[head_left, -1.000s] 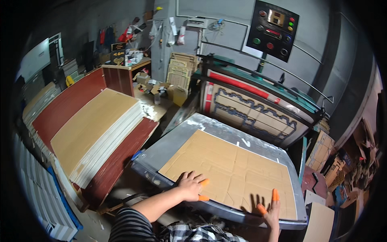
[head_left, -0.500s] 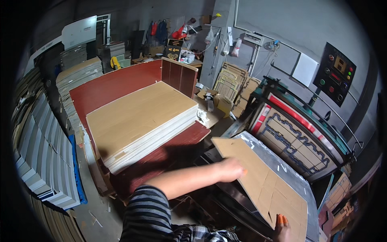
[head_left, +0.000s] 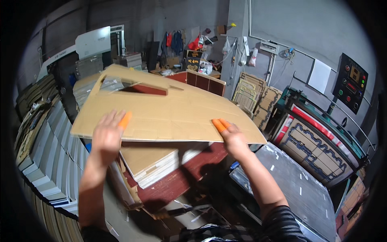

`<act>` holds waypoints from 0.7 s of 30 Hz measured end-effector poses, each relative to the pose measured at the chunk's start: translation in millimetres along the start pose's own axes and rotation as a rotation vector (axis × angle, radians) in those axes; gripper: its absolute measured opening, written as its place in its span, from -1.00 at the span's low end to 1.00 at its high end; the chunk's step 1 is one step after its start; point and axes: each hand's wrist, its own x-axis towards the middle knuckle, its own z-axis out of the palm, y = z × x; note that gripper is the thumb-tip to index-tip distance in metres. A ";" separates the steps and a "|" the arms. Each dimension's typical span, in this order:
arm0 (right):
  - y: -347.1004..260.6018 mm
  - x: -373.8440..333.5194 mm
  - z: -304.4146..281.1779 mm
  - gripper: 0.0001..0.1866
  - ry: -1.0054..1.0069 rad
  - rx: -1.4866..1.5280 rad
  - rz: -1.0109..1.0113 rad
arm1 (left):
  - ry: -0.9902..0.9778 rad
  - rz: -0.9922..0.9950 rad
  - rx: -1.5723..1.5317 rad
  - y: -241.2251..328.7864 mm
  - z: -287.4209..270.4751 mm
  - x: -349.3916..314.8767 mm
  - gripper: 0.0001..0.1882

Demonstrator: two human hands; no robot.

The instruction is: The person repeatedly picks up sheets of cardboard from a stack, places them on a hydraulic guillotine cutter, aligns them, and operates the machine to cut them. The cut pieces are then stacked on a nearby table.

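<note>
A large brown cardboard sheet [head_left: 173, 107] is lifted in front of me, with a long cut-out hole toward its far left. My left hand [head_left: 107, 133], slightly blurred, grips its near edge on the left, fingers on top. Farther right along that edge my right hand [head_left: 233, 136] holds on too, its thumb hidden. Orange covers sit on fingertips of both hands. Below the sheet, partly hidden by it, lies a stack of cardboard sheets [head_left: 150, 159] on a dark red board [head_left: 177, 183].
On the right, a machine has a grey metal bed [head_left: 284, 175] with paper scraps and a raised die board [head_left: 310, 149]. A control panel [head_left: 350, 82] hangs above. Tall stacks of sheets [head_left: 48, 155] line the left. Cutting dies [head_left: 246, 90] lean against the back wall.
The cardboard sheet has come off the metal bed and moved left, over the stack. My left hand moved left and my right hand swung up and left with it.
</note>
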 end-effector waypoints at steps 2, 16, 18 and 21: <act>8.9 33.3 71.2 -0.47 0.045 -0.153 -0.158 | 0.014 -0.091 0.053 -16.6 52.0 -63.5 -0.63; -44.5 -143.5 134.3 -0.46 -0.506 0.160 -0.082 | -0.609 -0.738 -0.156 116.5 305.3 -122.2 -0.60; -48.5 -165.7 93.2 -0.53 -0.478 0.270 -0.153 | -0.724 -0.748 -0.180 108.4 285.6 -114.8 -0.57; -56.0 -199.2 38.9 -0.53 -0.553 0.314 0.027 | -0.859 -0.694 -0.386 83.5 273.7 -104.3 -0.40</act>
